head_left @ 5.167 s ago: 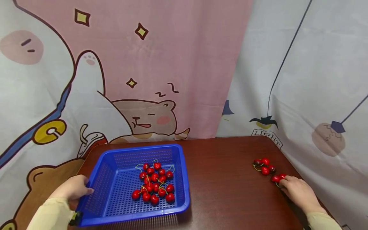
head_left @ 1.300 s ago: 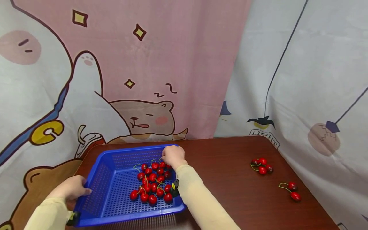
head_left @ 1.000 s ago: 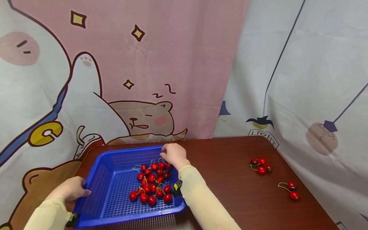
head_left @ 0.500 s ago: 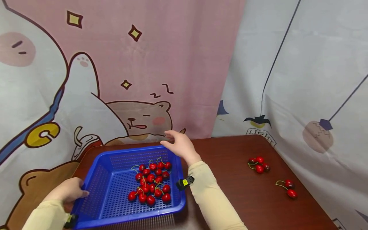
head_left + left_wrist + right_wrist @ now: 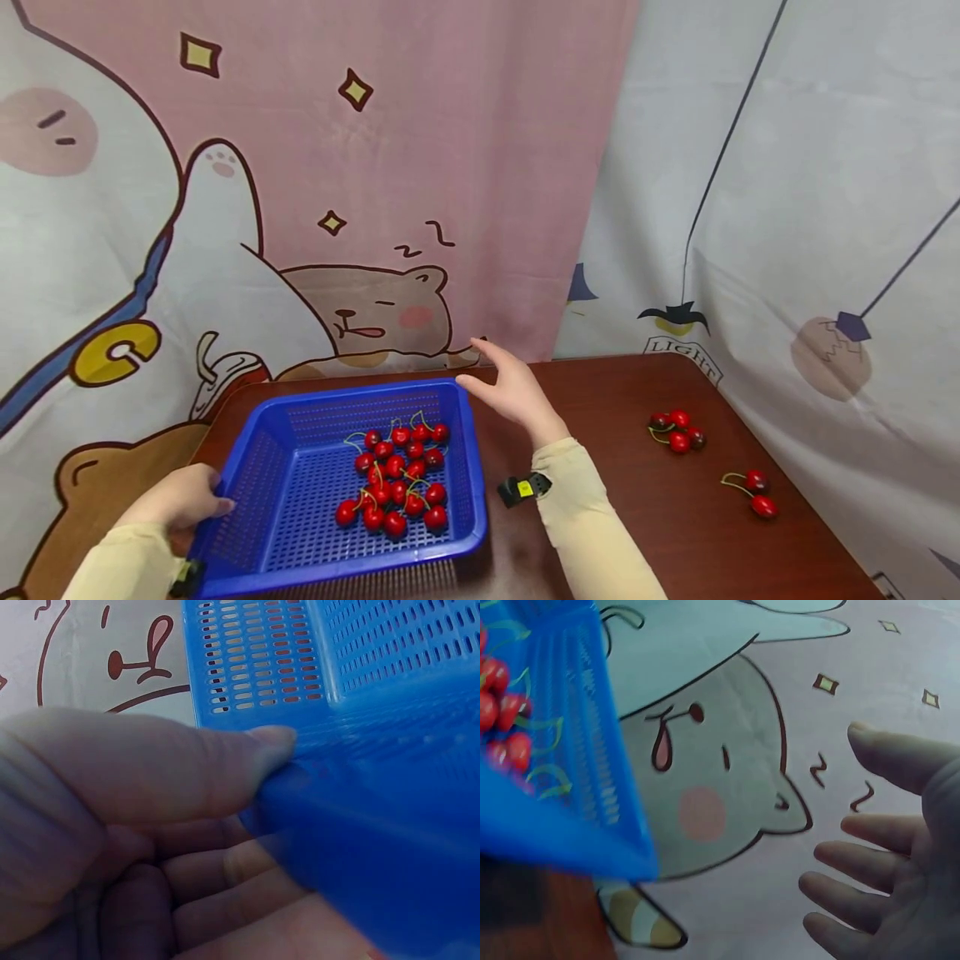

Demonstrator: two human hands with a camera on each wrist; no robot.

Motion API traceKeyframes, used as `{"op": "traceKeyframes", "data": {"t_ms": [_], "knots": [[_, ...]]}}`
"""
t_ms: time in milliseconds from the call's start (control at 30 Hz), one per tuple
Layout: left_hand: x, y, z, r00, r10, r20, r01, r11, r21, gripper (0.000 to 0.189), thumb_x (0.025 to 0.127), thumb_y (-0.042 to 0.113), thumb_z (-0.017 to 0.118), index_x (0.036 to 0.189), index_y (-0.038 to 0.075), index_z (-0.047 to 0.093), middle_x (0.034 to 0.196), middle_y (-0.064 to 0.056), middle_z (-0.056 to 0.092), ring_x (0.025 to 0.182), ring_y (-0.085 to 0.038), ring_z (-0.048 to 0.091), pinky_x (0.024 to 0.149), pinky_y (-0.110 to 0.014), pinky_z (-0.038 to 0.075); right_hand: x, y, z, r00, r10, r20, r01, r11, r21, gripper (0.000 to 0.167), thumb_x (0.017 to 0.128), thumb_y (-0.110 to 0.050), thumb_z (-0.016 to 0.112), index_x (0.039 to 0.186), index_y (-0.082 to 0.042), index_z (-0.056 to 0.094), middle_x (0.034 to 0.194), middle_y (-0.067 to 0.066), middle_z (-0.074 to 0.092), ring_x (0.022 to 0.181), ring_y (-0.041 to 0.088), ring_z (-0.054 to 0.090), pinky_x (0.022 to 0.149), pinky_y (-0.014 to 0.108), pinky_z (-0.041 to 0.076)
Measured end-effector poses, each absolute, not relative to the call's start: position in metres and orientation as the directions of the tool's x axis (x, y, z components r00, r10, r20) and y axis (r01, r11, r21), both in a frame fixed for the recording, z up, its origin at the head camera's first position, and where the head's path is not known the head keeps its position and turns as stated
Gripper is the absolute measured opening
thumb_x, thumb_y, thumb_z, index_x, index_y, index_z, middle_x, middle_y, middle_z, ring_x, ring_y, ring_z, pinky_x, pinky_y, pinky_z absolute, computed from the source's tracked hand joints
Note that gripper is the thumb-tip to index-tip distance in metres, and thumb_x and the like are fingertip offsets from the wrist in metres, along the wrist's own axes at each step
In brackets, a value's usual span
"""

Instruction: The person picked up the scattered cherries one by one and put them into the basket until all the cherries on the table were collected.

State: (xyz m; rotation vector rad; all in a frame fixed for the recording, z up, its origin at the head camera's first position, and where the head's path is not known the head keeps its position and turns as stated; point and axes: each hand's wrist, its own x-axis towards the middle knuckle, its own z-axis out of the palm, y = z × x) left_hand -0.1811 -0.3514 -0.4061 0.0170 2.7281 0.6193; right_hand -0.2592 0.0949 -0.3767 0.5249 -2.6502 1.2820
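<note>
My left hand (image 5: 176, 498) grips the left rim of a blue plastic basket (image 5: 480, 492), thumb over the edge and fingers beneath it, as the left wrist view shows on the basket wall (image 5: 262, 667). Inside, toward the basket's right half, lies a heap of red cherries (image 5: 397, 492) with green stems. My right hand (image 5: 517, 396) is in the air just past the basket's right rim, fingers spread and nothing held. In the right wrist view that hand (image 5: 892, 855) is apart from the basket (image 5: 600, 750).
On the right of the brown table (image 5: 577, 467) lie a small cluster of cherries (image 5: 678, 442) and, nearer, a joined pair of cherries (image 5: 763, 506). A patterned curtain (image 5: 480, 167) hangs directly behind the table edge.
Earlier, my right hand moved from the cherries at the table's right into the basket, where cherries were let go. Since then it has opened and moved out rightward. The left hand keeps its grip.
</note>
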Motion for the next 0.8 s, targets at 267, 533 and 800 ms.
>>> {"op": "traceKeyframes", "data": {"t_ms": [267, 533, 800], "knots": [[-0.182, -0.352, -0.407, -0.932, 0.071, -0.357, -0.099, 0.894, 0.436, 0.028, 0.086, 0.002, 0.069, 0.094, -0.022, 0.056, 0.079, -0.013, 0.064, 0.074, -0.028, 0.065, 0.07, -0.046, 0.056, -0.252, 0.129, -0.406, -0.916, -0.256, 0.308, -0.4, 0.621, -0.674, 0.071, 0.089, -0.034, 0.073, 0.148, -0.005, 0.044, 0.15, 0.015, 0.044, 0.138, 0.034, 0.04, 0.111, 0.052, 0.032], [-0.183, -0.354, -0.409, -0.936, 0.074, -0.345, -0.081, 0.907, 0.413, 0.029, 0.085, 0.004, 0.07, 0.093, -0.021, 0.057, 0.08, -0.014, 0.065, 0.076, -0.028, 0.065, 0.072, -0.048, 0.055, -0.245, 0.168, -0.437, -0.915, -0.264, 0.305, -0.401, 0.673, -0.621, 0.073, 0.088, -0.032, 0.074, 0.147, -0.002, 0.044, 0.15, 0.019, 0.043, 0.137, 0.04, 0.038, 0.11, 0.057, 0.032], [-0.184, -0.352, -0.408, -0.932, 0.075, -0.354, -0.085, 0.905, 0.416, 0.029, 0.086, 0.003, 0.069, 0.094, -0.021, 0.057, 0.08, -0.014, 0.065, 0.076, -0.029, 0.065, 0.071, -0.048, 0.055, -0.231, 0.214, -0.459, -0.929, -0.233, 0.286, -0.362, 0.725, -0.586, 0.074, 0.087, -0.032, 0.075, 0.145, 0.001, 0.045, 0.149, 0.022, 0.043, 0.134, 0.044, 0.04, 0.106, 0.062, 0.033]]}}
